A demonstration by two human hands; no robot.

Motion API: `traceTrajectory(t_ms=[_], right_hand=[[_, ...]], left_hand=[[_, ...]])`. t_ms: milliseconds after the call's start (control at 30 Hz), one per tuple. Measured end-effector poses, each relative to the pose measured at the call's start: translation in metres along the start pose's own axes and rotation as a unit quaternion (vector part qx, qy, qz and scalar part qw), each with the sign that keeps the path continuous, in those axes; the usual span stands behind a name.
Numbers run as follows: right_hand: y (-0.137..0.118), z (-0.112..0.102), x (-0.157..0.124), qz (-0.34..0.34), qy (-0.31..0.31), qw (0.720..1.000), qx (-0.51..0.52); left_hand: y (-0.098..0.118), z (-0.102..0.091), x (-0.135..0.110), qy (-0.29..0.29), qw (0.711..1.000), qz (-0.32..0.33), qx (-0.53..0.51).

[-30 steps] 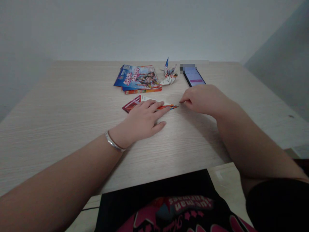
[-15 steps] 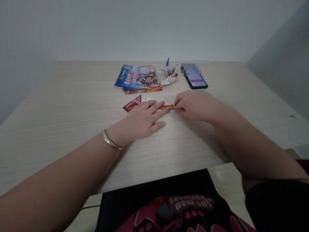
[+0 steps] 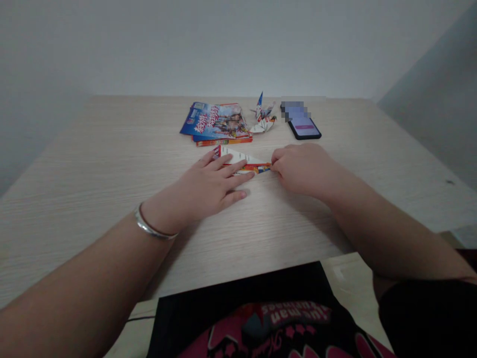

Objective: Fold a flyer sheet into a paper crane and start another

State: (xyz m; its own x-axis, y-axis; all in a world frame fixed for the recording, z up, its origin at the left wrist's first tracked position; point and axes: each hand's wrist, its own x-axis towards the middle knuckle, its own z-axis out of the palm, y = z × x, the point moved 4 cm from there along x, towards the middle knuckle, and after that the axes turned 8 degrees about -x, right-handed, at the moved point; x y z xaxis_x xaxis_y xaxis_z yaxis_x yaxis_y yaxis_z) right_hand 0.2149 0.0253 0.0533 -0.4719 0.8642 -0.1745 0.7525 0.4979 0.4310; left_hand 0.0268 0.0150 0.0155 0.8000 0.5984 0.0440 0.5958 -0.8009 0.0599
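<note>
A printed sheet folded into a flat triangle (image 3: 238,158) lies on the wooden table (image 3: 112,164). My left hand (image 3: 208,186) rests flat on the sheet's near left part, fingers stretched out and apart, a silver bracelet on the wrist. My right hand (image 3: 301,166) is curled, its fingertips pinching the sheet's right tip against the table.
Behind the sheet sits a stack of coloured leaflets (image 3: 218,122). A folded paper crane (image 3: 264,119) stands to its right, and a phone (image 3: 303,128) with a lit screen lies beyond that. Walls close the far side and the right.
The sheet's red left corner is now hidden and a white face shows. My right hand slid left onto the right tip. My left hand shifted slightly left.
</note>
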Motion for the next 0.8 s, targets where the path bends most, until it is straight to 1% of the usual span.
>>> traceTrajectory(t_ms=[100, 167, 300, 400, 467, 567, 633, 800], right_hand=[[-0.011, 0.000, 0.000, 0.003, -0.006, 1.000, -0.021], [-0.013, 0.000, 0.001, 0.007, -0.006, 1.000, -0.022], [-0.004, 0.003, 0.005, 0.024, -0.001, 0.999, -0.024], [0.004, 0.006, 0.006, 0.032, 0.009, 0.999, -0.025], [0.007, 0.008, 0.006, 0.040, 0.016, 0.999, -0.022], [0.010, 0.009, 0.007, 0.049, 0.017, 0.998, -0.017], [0.010, 0.009, 0.008, 0.056, 0.014, 0.998, -0.014], [0.013, 0.010, 0.010, 0.071, 0.011, 0.997, -0.011]], left_hand=[[0.001, 0.001, 0.002, 0.000, 1.000, -0.008, -0.001], [0.001, 0.003, 0.005, 0.005, 1.000, -0.014, -0.002], [-0.002, 0.005, 0.011, 0.013, 0.999, -0.027, -0.018], [-0.001, 0.001, 0.010, 0.009, 0.999, -0.022, -0.021], [0.002, -0.004, 0.008, -0.003, 1.000, -0.023, -0.017], [0.005, -0.010, 0.004, -0.038, 0.998, -0.045, -0.012], [0.006, -0.012, 0.002, -0.050, 0.997, -0.058, -0.014], [0.002, -0.016, -0.003, -0.023, 0.997, -0.064, -0.028]])
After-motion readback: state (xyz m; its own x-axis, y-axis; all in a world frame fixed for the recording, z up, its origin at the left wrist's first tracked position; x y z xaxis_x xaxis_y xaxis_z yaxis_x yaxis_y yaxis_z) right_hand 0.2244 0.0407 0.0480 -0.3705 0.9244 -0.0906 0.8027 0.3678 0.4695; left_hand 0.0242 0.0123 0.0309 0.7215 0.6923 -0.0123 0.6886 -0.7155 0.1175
